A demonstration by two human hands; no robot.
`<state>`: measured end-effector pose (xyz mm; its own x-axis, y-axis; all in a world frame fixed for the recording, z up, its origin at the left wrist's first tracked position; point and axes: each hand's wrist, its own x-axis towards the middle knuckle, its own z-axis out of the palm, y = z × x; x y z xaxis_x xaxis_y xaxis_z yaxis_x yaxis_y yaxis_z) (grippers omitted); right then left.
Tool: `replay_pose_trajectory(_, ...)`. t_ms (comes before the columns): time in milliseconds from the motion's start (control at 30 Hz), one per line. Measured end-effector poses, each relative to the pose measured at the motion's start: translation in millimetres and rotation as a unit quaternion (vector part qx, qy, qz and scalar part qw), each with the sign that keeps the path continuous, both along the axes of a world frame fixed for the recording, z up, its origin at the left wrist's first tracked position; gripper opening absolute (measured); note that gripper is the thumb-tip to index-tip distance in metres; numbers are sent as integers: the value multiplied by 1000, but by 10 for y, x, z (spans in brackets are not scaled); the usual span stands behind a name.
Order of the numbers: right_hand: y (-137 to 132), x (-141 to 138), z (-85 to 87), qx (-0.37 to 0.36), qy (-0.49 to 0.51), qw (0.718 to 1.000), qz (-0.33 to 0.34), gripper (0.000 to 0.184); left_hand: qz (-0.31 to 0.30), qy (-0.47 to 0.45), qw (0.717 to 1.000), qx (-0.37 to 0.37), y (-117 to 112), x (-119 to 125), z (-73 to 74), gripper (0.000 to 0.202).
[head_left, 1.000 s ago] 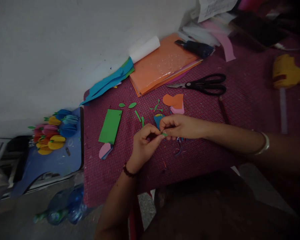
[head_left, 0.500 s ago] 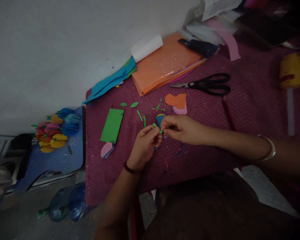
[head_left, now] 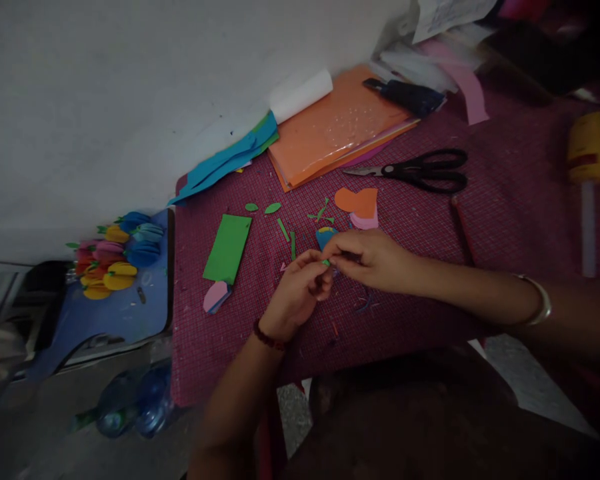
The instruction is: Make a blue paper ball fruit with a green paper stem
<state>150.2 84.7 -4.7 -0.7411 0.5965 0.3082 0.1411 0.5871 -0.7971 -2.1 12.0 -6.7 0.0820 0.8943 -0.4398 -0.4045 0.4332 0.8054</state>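
Person's left hand (head_left: 300, 290) and right hand (head_left: 373, 260) meet over maroon checked tablecloth (head_left: 205, 360), thumb and fingertips of both pinching small green piece (head_left: 326, 263) between them. Blue-and-yellow cutout (head_left: 325, 239) lies just beyond the fingertips; green rectangle (head_left: 227, 248) off to the left, black-handled scissors (head_left: 400, 171) beyond right hand

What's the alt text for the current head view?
A person's left hand and right hand pinch a small green piece above a red checked cloth. Nearby lie a green sheet, leaf-shaped green cutouts and black-handled scissors; at the picture's left, colorful crafts sit on a blue surface.
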Motion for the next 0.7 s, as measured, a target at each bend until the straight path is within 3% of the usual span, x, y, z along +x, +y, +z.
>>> replay_pose_trajectory(100,8,-17,-32,-52,11,998,-22,9,66,136,983,107,-24,-26,12,13)
replay_pose_trajectory(200,14,-30,-46,-101,25,994,-26,8,96,368,895,234,-45,-50,63,2)
replay_pose_trajectory(267,13,-33,-42,-116,22,993,-27,7,91,473,831,278,-48,-52,95,8)
replay_pose_trajectory(333,7,-33,-32,-121,13,992,-30,7,77,505,808,293,-41,-43,105,11)
replay_pose_trajectory(467,-12,-38,-16,-147,7,989,-26,5,58,482,828,279,-17,-29,68,14)
replay_pose_trajectory(700,-6,-44,-3,-276,30,960,31,2,80,370,892,249,11,-119,-5,22)
